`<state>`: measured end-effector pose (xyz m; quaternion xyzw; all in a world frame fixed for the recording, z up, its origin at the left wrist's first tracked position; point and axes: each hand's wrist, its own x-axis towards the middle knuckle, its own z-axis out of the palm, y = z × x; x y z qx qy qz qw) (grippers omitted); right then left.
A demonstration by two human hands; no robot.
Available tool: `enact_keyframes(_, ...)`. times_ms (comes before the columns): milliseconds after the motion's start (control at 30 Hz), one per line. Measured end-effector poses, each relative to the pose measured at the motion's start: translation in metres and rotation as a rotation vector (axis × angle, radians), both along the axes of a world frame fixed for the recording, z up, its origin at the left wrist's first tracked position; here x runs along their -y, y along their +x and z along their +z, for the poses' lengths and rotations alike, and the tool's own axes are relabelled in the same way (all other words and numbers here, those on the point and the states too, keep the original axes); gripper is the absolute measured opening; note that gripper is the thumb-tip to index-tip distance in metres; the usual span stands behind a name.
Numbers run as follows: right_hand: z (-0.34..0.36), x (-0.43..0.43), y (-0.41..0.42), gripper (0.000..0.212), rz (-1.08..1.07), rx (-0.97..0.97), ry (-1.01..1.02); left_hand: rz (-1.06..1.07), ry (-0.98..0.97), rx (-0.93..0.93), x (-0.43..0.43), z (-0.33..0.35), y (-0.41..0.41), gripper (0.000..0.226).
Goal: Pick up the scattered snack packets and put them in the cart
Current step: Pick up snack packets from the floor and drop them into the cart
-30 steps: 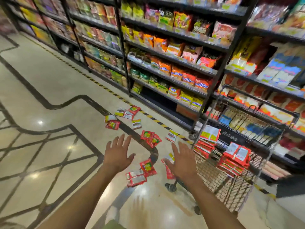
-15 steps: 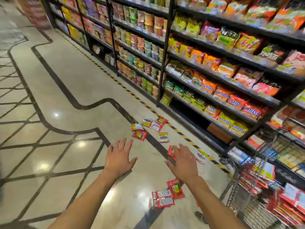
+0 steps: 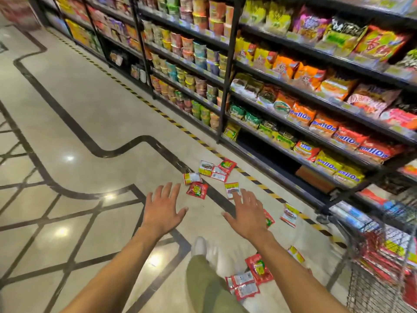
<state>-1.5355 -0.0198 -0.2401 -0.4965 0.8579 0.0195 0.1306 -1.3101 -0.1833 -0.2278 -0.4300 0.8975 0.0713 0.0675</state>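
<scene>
1. Above the polished floor, the fingers of the left hand and the fingers of the right hand are spread wide and straight; nothing is held in either.
2. Just beyond the fingertips, a red packet and a white-and-yellow packet lie flat on the floor. A cluster of packets lies a little farther off, nearer the shelves.
3. More fallen packets lie beside the shoe. The cart stands at the right edge, with red packets already inside it.
4. The step in hand is judged to be the reach for the nearest packets. It would be done well if the body were lowered first. Each flat packet would best be pinched by an edge, and several stacked in one hand, so that fewer trips to the cart are needed.
5. On the fallen packets no writing can be read. Blue lettering is seen on the orange bags on a lower shelf, but it is blurred; only something like "llo" can be made out.
</scene>
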Motion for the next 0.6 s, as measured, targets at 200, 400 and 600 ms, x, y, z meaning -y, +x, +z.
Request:
enact_keyframes(200,-0.028,0.128,-0.059,0.087,0.020,0.084,0.049,0.016,0.003,0.060,0.126,-0.007,-0.064,0.087)
enact_keyframes(400,-0.036,0.237,-0.113,0.087,0.063,0.103,0.062,-0.025,-0.007,0.110,0.230,-0.008,-0.124,0.087)
enact_keyframes(600,-0.066,0.302,-0.153,0.086,0.025,0.144,0.059,-0.086,0.078,0.123,0.299,-0.035,-0.181,0.087)
